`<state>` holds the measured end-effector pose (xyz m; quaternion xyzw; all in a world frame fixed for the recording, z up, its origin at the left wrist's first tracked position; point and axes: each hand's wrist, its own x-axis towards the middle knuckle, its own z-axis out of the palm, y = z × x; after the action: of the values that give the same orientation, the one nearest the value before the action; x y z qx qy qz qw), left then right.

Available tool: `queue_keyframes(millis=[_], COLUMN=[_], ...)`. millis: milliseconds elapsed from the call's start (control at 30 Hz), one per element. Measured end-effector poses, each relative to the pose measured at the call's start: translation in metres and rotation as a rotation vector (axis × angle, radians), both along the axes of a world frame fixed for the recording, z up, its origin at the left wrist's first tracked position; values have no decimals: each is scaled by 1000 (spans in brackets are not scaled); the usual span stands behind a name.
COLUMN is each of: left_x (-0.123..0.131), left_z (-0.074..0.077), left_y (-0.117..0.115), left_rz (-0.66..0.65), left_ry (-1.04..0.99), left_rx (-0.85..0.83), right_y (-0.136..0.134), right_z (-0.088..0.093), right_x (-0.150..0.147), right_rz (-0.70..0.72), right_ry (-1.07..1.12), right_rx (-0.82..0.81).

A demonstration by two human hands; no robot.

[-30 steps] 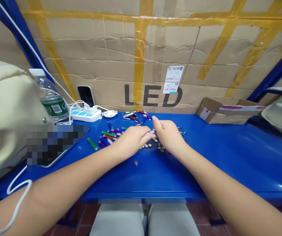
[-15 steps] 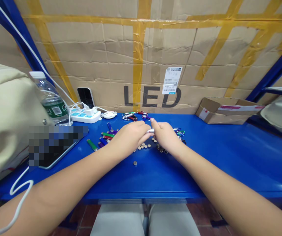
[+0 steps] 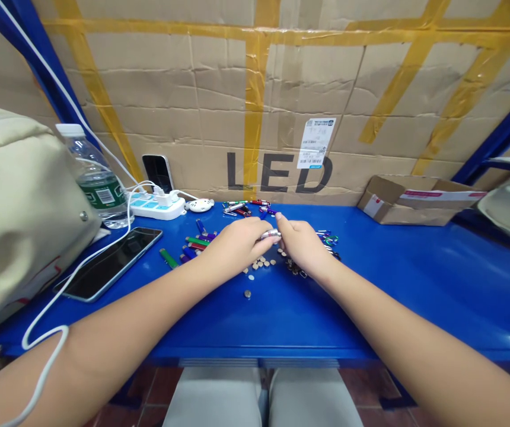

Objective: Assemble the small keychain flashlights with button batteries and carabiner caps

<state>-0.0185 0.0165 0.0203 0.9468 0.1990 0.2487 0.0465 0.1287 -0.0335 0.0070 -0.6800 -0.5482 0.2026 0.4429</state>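
Note:
My left hand (image 3: 244, 240) is closed around a small silver flashlight (image 3: 270, 234), a short shiny tube. My right hand (image 3: 302, 244) meets it at the tube's right end, thumb raised and fingers curled in. Fingers hide most of the tube. Below the hands lie several button cells (image 3: 261, 263), with a single cell (image 3: 247, 293) nearer the front edge. Left of my left hand are several green, blue and red tubes (image 3: 197, 242). Dark metal clips (image 3: 297, 270) lie under my right hand, and carabiners (image 3: 330, 239) show beyond it.
Several coloured keychain flashlights (image 3: 238, 207) lie at the back. On the left stand a phone (image 3: 117, 261), a water bottle (image 3: 104, 187), a power strip (image 3: 159, 205) and a beige bag (image 3: 24, 207). A white cable crosses my left forearm. An open cardboard box (image 3: 415, 207) sits back right.
The view has shifted slightly. Both hands stay together, and more of the silver tube shows between them. A pale disc is now visible below the button cells.

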Motion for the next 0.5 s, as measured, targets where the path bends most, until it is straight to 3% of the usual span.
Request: queue_keyframes(millis=[300, 500], left_x=[-1, -1], left_z=[-2, -1], left_y=[2, -3], left_rz=[-53, -11], left_ry=[10, -13], left_rx=[-3, -110], right_y=[0, 0], right_z=[-1, -1], right_x=[3, 4], right_rz=[12, -14], right_ry=[-270, -276], right_rx=[71, 109])
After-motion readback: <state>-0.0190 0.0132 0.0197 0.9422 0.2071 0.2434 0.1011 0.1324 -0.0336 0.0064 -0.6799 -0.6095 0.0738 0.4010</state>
